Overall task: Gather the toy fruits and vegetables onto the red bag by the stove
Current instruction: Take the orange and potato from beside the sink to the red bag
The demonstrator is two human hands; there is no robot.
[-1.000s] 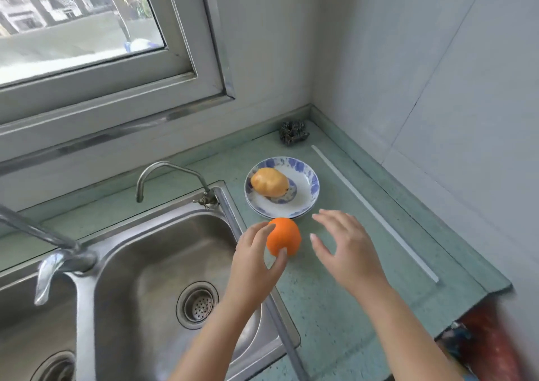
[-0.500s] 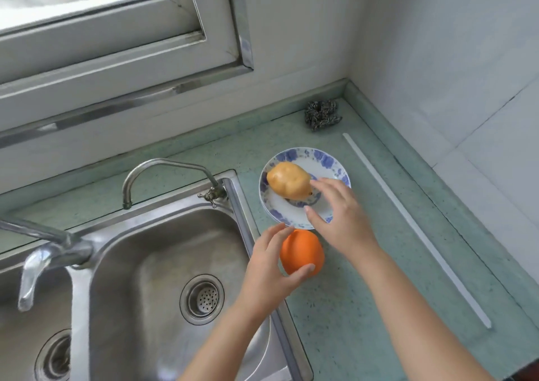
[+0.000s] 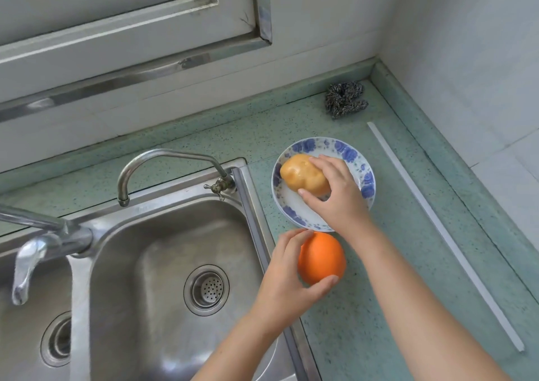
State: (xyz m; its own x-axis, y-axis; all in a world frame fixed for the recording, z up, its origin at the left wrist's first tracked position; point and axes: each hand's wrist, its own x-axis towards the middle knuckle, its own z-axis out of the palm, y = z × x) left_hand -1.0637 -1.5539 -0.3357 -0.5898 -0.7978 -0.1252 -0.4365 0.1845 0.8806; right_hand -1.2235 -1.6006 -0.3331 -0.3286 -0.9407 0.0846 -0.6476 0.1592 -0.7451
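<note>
Toy orange [image 3: 320,259] in left hand [image 3: 287,281] grip, toy potato [image 3: 303,175] in right hand [image 3: 335,195] grip, no labels.

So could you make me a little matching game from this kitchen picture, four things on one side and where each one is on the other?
Things:
1. toy orange
2. toy potato
3. metal scourer
4. white strip

Places:
A. in the back corner of the counter
B. on the blue-flowered plate, under the right hand
C. lying along the counter near the right wall
D. on the counter beside the sink, gripped by the left hand

Pairs: 1-D, 2-B, 3-A, 4-C
</note>
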